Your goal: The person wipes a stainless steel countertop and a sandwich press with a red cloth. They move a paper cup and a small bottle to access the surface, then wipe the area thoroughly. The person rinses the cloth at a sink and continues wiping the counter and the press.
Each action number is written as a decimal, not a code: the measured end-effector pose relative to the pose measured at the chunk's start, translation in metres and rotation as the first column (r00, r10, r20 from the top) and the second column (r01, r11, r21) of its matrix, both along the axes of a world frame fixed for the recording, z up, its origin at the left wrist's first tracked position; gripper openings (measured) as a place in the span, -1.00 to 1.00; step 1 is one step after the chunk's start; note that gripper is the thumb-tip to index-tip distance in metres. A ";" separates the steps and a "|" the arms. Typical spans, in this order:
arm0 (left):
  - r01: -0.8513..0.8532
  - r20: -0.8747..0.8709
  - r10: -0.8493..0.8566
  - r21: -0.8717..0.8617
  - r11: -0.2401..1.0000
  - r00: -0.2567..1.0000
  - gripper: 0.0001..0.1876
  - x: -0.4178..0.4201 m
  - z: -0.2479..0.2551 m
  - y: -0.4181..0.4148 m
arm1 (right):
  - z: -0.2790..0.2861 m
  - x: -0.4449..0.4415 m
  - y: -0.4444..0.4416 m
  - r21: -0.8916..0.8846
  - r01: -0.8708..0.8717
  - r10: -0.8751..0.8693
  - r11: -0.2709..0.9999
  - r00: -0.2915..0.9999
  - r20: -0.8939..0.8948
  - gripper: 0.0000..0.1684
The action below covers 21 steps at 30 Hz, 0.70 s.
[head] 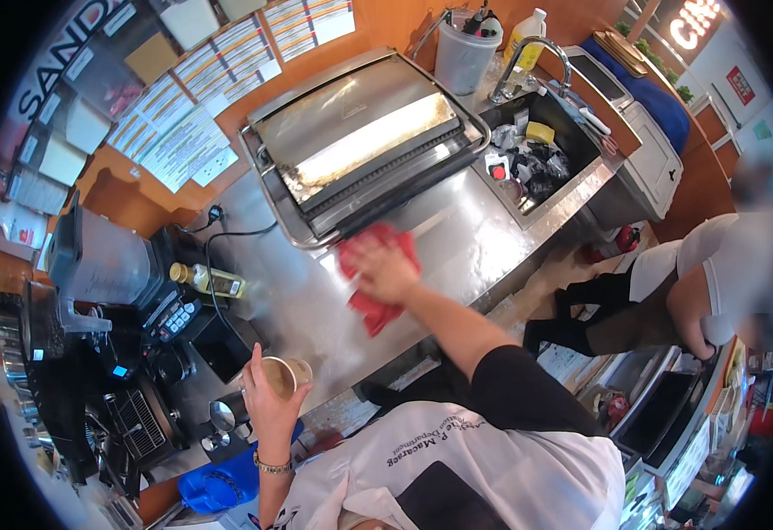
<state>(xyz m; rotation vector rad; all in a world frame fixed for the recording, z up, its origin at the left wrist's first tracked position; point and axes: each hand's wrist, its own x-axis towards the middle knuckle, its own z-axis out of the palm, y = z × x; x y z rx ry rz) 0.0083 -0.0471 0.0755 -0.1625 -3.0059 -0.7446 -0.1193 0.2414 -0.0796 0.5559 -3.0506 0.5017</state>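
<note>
My right hand presses a red cloth onto the stainless-steel counter, just in front of a closed panini press. Part of the cloth is hidden under the palm. A paper cup is in my left hand, tilted so that its open mouth shows, near the counter's front edge. What the cup contains is not plain. Beside that hand are a stainless-steel pitcher and a dark square container.
A blender and a bottle with a gold cap stand at left, beside a black power cord. A sink with a yellow sponge lies at right, under a curved faucet. Two other people stand at right.
</note>
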 end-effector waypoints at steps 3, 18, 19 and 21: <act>-0.061 0.055 0.059 0.029 0.998 0.997 0.15 -0.009 -0.003 0.024 | -0.004 -0.024 0.104 0.096 0.257 -0.258 0.962 0.966 -0.001 -0.29; 0.084 -0.049 -0.082 0.051 0.995 0.995 0.18 -0.061 -0.029 0.025 | 0.008 0.109 0.030 0.095 0.696 -0.698 0.711 0.716 -0.018 0.06; 0.102 -0.045 -0.099 0.056 0.993 0.994 0.18 -0.064 -0.028 0.026 | 0.017 0.124 0.002 0.072 0.569 -0.573 0.819 0.818 0.051 0.04; 0.115 -0.006 -0.115 0.041 0.992 0.993 0.17 -0.066 -0.026 0.030 | -0.005 0.157 -0.043 -0.131 0.276 -0.275 0.952 0.961 0.027 -0.09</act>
